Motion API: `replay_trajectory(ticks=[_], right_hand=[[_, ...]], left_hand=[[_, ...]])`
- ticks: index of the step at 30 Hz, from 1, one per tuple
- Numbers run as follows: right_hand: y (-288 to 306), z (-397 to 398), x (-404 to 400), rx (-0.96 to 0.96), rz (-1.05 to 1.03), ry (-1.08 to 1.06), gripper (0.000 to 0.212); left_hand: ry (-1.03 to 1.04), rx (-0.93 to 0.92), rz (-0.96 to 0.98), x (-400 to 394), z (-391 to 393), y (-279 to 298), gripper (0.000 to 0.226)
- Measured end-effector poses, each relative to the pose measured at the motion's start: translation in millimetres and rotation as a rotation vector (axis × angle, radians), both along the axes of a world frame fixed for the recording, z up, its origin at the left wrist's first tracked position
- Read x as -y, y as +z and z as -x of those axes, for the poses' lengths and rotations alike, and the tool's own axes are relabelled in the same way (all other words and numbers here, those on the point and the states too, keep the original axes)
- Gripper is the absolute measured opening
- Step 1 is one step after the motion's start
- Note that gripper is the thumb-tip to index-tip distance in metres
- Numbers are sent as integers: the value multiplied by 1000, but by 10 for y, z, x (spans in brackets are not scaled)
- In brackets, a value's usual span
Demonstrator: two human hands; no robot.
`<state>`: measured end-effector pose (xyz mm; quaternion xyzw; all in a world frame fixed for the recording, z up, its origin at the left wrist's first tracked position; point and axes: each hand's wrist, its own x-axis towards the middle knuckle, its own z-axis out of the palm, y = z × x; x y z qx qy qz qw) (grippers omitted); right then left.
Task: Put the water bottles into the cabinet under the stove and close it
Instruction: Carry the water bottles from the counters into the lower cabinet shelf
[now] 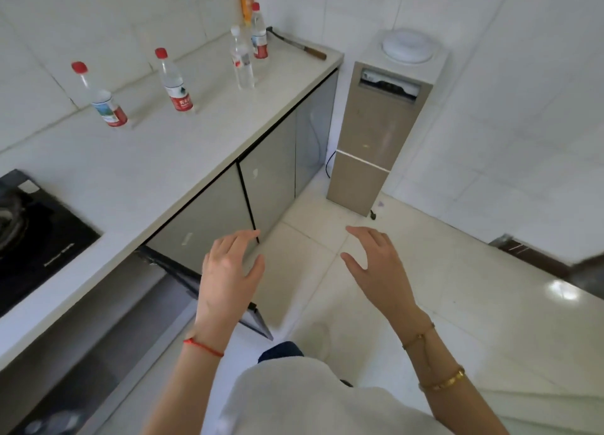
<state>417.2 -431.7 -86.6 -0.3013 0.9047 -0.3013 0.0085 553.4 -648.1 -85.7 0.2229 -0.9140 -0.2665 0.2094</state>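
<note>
The long white stone surface [157, 160] runs along the tiled wall, with a black glass gas stove [36, 228] set into its near left end. Below the stove, the grey glass-fronted cabinet door [228, 307] stands swung open, its interior dark; the neighbouring grey doors are shut. A tall beige water dispenser [376, 134] stands on the floor just beyond the far end of the surface.

Four clear plastic water bottles stand upright on the surface, well apart from the cabinet opening: a red-capped bottle with a blue-and-red label [104, 101] nearest the stove, a red-capped bottle with a red label [175, 85] beside it, a white-capped clear bottle [242, 62] further along, and a red-capped bottle [259, 36] just behind that one. An orange tube-shaped container [245, 1] stands at the wall, and a wooden-handled knife [300, 47] lies near the far edge.

The left hand [228, 277], red string at the wrist, hovers over the open door, grip relaxed and holding nothing. The right hand [379, 268], gold bracelets on the forearm, hangs above the floor, fingers spread, grip empty.
</note>
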Motion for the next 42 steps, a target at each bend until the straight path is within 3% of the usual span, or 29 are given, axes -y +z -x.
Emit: replay_trajectory(ticks=[9, 21, 42], right_hand=[[-95, 1241, 580, 24, 23, 132, 42], [15, 2960, 2309, 2, 10, 372, 44], [118, 4180, 5272, -22, 107, 850, 46]], left_hand=[[116, -21, 35, 374, 983, -108, 36], [337, -26, 56, 1631, 2306, 42, 37], [872, -5, 61, 3301, 3084, 234, 37]])
